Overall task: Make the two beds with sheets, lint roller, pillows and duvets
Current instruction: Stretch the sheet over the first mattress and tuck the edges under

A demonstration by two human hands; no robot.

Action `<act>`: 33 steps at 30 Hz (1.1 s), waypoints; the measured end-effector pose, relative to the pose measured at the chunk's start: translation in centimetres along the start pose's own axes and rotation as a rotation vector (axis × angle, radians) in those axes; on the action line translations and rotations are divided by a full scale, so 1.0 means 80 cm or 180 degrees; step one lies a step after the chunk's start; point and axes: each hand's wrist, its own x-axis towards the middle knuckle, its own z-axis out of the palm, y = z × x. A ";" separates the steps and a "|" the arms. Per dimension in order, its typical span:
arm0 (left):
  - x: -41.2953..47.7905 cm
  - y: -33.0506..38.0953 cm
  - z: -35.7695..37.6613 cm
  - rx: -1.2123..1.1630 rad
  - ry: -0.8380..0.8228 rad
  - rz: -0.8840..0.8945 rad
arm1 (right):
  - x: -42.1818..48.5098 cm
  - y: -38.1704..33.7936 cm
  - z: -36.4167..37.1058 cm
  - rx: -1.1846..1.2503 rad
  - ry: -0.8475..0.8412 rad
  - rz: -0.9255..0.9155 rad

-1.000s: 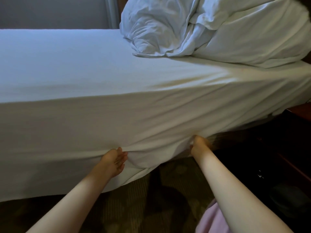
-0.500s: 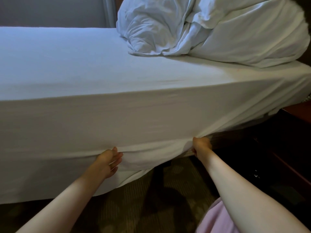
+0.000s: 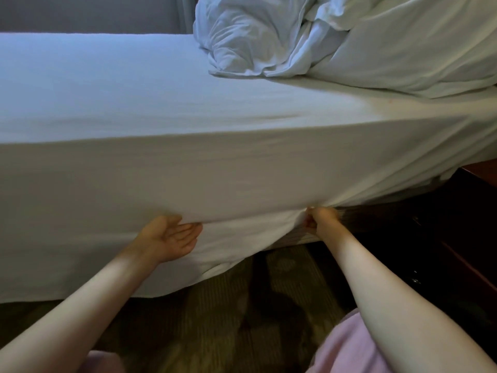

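A white sheet (image 3: 215, 168) covers the mattress and hangs down its near side. My left hand (image 3: 169, 236) lies palm up with straight fingers against the hanging sheet, at the mattress's lower edge. My right hand (image 3: 320, 220) grips a bunch of the sheet in a fist at the mattress's bottom edge, further right. A crumpled white duvet (image 3: 258, 41) and a pillow (image 3: 419, 49) lie piled at the bed's far right end.
A dark wooden nightstand (image 3: 473, 211) stands to the right of the bed. Patterned carpet (image 3: 228, 319) lies below the hanging sheet. A grey wall (image 3: 88, 12) runs behind the bed.
My left hand has turned palm up and its fingers have straightened under the sheet fold. The right hand keeps its grip near the same spot; the sheet's side looks smoother.
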 end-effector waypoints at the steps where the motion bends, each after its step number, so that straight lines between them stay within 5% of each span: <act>1: 0.001 -0.002 0.001 -0.0093 -0.0102 0.0039 | -0.002 -0.001 0.001 0.0179 -0.0021 -0.0008; 8: 0.026 -0.019 -0.013 -0.0458 -0.0461 0.0337 | -0.029 -0.019 0.015 0.1633 -0.0460 0.0378; 19: 0.054 -0.021 -0.017 -0.0554 -0.1524 0.0309 | -0.045 -0.029 -0.005 0.0729 -0.1100 0.0431; 33: 0.082 -0.027 0.041 -0.1069 -0.1845 0.0293 | -0.044 -0.014 0.003 0.1408 -0.1310 -0.0165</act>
